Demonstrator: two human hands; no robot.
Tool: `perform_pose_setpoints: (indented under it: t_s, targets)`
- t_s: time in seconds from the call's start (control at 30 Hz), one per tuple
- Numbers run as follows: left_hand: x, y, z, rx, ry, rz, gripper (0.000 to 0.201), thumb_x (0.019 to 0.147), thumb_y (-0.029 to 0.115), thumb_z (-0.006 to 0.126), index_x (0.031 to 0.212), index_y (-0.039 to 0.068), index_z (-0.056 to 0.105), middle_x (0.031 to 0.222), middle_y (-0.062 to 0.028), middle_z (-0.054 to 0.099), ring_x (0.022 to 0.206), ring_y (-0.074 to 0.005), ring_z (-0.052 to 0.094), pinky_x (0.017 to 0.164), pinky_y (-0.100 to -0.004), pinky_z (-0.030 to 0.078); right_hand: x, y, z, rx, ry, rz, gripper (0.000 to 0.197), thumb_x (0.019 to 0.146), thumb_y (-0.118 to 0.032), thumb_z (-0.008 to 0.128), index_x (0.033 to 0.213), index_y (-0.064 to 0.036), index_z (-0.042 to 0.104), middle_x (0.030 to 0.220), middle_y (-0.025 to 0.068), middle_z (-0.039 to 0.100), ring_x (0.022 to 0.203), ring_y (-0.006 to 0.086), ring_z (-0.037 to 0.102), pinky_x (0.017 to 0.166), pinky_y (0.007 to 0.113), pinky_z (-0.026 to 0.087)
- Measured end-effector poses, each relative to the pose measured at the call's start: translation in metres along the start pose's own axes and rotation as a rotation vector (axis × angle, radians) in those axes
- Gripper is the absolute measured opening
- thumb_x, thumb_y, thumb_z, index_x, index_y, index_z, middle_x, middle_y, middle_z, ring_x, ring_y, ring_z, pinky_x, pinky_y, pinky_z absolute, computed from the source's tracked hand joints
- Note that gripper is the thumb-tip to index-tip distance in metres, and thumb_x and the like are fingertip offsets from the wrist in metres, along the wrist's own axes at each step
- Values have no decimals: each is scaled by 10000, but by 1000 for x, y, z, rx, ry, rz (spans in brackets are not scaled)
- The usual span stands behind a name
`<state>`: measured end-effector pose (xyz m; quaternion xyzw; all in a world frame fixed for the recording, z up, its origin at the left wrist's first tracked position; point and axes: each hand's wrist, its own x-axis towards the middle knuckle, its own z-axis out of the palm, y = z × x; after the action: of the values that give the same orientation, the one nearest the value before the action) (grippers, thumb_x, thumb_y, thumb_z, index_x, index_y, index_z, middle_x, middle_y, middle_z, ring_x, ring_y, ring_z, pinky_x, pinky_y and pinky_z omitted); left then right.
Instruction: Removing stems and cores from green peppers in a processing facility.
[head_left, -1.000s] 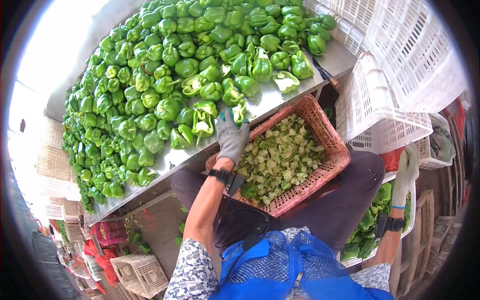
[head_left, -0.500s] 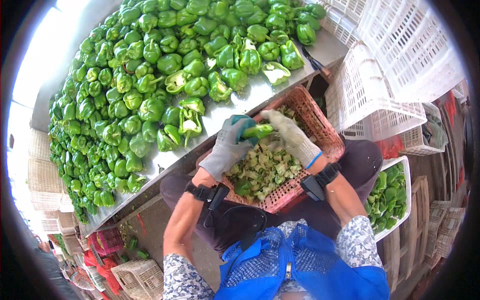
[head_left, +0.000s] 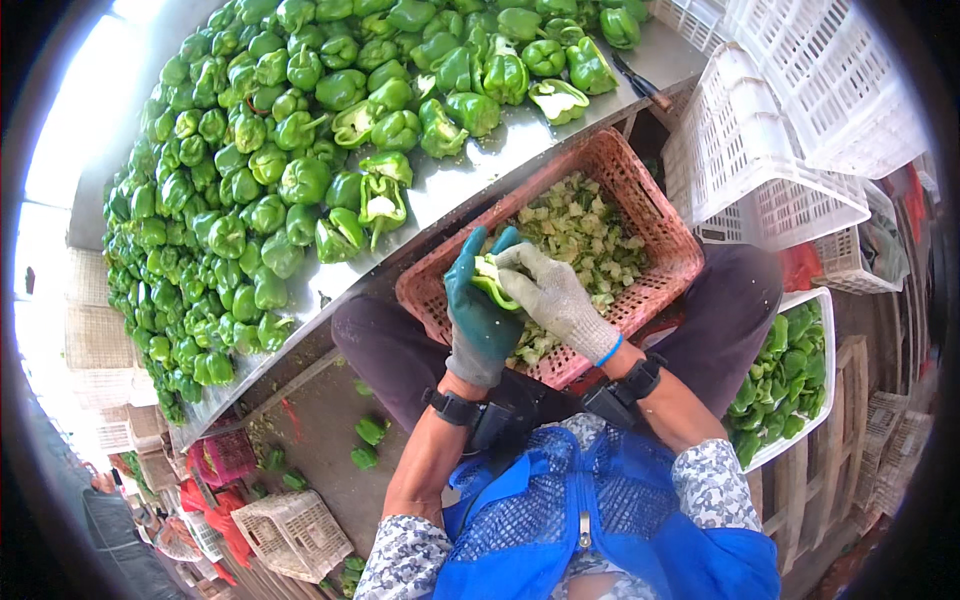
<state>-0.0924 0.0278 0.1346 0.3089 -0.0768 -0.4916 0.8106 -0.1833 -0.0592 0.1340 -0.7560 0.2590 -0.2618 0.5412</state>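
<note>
My left hand, in a green-coated glove with a grey cuff, is closed around a cut green bell pepper, its pale inside partly turned up. The fingers of my right hand, in a whitish-grey glove, are bent against the pepper's cut side. Whether they pinch something inside it is hidden. Both hands are over the near left part of a pink plastic crate. Pale green pepper cores and trimmings lie in that crate between my knees.
A metal table ahead carries a large heap of green peppers, some cut open. A dark-bladed knife lies by its right edge. Stacked white crates stand at right, above a white crate of pepper pieces. Loose peppers lie on the floor.
Both hands have come nearer to me, over the crate's near left part. My left hand has turned, showing the pepper's pale inside, and my right fingers now press against it. The view has shifted slightly.
</note>
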Motion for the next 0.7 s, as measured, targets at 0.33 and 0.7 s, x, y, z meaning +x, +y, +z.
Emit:
perform_pose_setpoints:
  t_s: [0.33, 0.7]
  targets:
    - [-10, -19, -34, -158, -84, -231, 573, 1056, 462, 436, 1452, 49, 466, 1452, -152, 537, 1300, -272, 540, 1133, -448, 406, -12, -4, -10, -689, -260, 10, 321, 843, -337, 663, 1057, -103, 613, 856, 176, 698, 805, 373, 701, 674, 509, 543]
    - [-15, -37, -68, 452, 24, -234, 668, 1038, 603, 371, 1379, 57, 552, 1136, -67, 623, 925, -151, 636, 761, -264, 556, -20, 11, 7, -721, -334, 187, 390, 820, -392, 657, 914, -17, 703, 860, 224, 710, 821, 392, 713, 738, 497, 566]
